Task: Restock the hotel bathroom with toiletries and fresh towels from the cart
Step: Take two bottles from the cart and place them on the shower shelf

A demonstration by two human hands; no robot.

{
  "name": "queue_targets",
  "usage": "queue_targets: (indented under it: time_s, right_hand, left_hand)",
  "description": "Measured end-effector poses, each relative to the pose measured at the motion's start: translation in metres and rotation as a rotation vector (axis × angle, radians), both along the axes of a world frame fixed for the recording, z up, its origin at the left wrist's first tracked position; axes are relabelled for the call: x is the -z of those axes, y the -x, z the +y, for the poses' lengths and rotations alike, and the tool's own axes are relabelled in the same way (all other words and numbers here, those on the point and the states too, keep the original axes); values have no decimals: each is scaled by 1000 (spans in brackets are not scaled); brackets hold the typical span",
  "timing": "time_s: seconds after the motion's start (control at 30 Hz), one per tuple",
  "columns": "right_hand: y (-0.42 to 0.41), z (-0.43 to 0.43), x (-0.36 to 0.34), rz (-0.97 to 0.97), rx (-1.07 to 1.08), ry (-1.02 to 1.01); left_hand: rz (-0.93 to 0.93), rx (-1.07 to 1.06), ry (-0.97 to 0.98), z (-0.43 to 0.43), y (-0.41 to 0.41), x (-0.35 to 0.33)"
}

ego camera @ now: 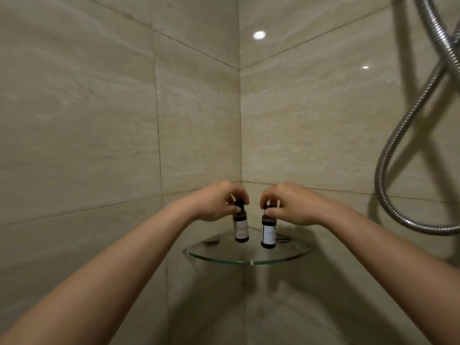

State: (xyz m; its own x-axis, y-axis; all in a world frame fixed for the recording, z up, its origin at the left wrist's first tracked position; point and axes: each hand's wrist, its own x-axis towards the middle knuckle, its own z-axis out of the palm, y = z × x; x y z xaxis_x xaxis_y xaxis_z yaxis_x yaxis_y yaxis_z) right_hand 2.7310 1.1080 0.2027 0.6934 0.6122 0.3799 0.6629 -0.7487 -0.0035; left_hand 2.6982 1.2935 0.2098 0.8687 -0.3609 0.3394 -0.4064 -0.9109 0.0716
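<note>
So, left hand (pixel 216 202): reaches in from the near left, fingers curled down over a cap and pinching it from above.
Left bottle (pixel 241 229): small dark-brown bottle with a black cap and a pale label, upright under the left hand, its base at the glass. Whether its weight is fully down cannot be told.
Gap: the two bottles stand side by side and apart, with the tiled corner showing between them. The left one sits a little farther into the corner.
Right bottle (pixel 268 232): small dark-brown bottle with a black cap and a white label, upright and slightly nearer, its base at the glass too.
Right hand (pixel 291 205): comes from the near right, fingertips closed on that bottle's cap and neck.
Glass corner shelf (pixel 224 258): clear quarter-round pane fixed into the far corner of the beige tiled walls, carrying both bottles.
Shower hose (pixel 388 150): ribbed silver metal hose looping down the right wall, well apart from the hands.
Key relation: each bottle's long axis runs vertically, straight below its own hand's fingertips. Letting go likely calls for opening the fingers and lifting straight up, since a sideways drag could tip a bottle.
</note>
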Motion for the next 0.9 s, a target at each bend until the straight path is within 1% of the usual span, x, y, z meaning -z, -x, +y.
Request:
queue_targets:
  time_s: [0.1, 0.33, 0.5, 0.63, 0.7, 0.8, 0.9]
  right_hand:
    - [-8, 2, 5, 19, 29, 36]
    - [-20, 5, 14, 42, 50, 23]
    - [-29, 12, 15, 39, 79, 18]
    - [-33, 15, 14, 56, 91, 33]
    - [-34, 14, 11, 104, 85, 43]
    - [-33, 11, 6, 241, 64, 28]
    - [-33, 11, 4, 252, 36, 33]
  left_hand:
    - [1, 27, 21, 0, -8, 5]
    - [42, 52, -1, 5, -19, 17]
    - [31, 39, -22, 5, -29, 22]
    - [67, 64, 9, 7, -32, 21]
    - [75, 67, 35, 9, -32, 22]
    - [54, 51, 27, 10, -33, 24]
    - [4, 44, -1, 12, -37, 24]
